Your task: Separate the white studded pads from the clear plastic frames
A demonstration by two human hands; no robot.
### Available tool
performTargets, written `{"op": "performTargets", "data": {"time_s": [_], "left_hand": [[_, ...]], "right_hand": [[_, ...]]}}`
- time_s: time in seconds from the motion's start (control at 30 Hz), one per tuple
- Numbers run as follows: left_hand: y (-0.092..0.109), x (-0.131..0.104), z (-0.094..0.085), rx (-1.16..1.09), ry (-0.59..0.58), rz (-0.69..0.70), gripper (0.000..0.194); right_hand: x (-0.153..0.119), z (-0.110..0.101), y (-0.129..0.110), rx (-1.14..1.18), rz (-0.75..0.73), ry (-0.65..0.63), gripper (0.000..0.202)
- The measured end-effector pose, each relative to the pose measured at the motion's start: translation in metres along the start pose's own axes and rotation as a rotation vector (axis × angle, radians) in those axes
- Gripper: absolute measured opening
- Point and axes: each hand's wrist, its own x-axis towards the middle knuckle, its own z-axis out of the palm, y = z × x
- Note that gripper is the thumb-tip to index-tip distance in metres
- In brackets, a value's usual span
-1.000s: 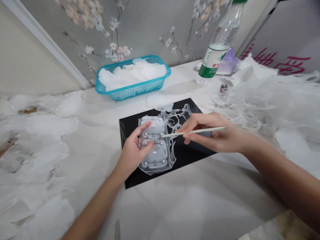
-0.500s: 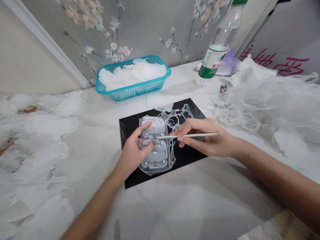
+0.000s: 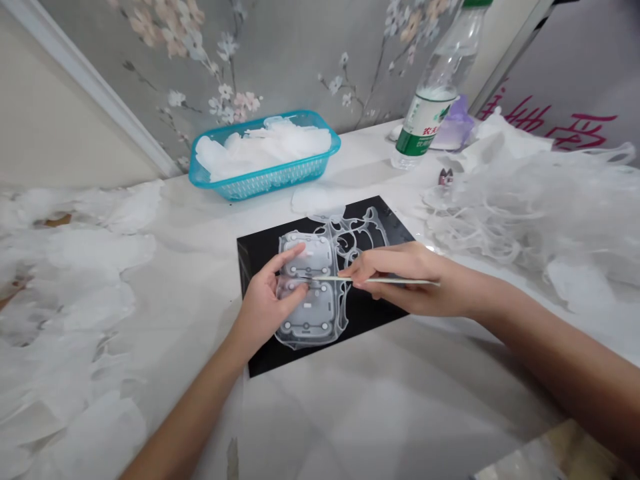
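A translucent sheet with two rounded panels lies on a black board on the white table. My left hand rests on the sheet's left edge, thumb and forefinger spread apart across the two panels. In my right hand is a thin pale stick, held like a pen. Its tip touches or hovers over the strip between the panels, near my left thumb. Curly clear offcuts join the sheet's right side, partly behind my right hand.
At the back stands a turquoise basket full of white translucent pieces. A water bottle stands at the back right, near a purple item. Translucent scraps heap at the right and left.
The stick's rear end has dipped lower, and my right hand has shifted slightly with it. My left hand stays spread on the sheet.
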Motion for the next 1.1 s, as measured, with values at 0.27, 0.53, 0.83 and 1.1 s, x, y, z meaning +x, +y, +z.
{"op": "performTargets", "data": {"time_s": [0.27, 0.53, 0.83, 1.1], "left_hand": [[-0.001, -0.001, 0.001, -0.010, 0.010, 0.000, 0.058], [-0.003, 0.000, 0.001, 0.032, 0.026, 0.034, 0.056], [-0.003, -0.001, 0.002, 0.040, 0.029, 0.037, 0.055], [-0.001, -0.002, 0.003, 0.046, 0.039, 0.023, 0.057]], "right_hand": [[-0.001, -0.003, -0.004, -0.014, 0.003, -0.023, 0.013], [-0.001, -0.007, -0.010, -0.049, -0.008, -0.041, 0.013], [0.002, -0.009, -0.015, -0.079, 0.004, -0.069, 0.014], [-0.001, -0.012, -0.015, -0.099, 0.018, -0.084, 0.014]]}}
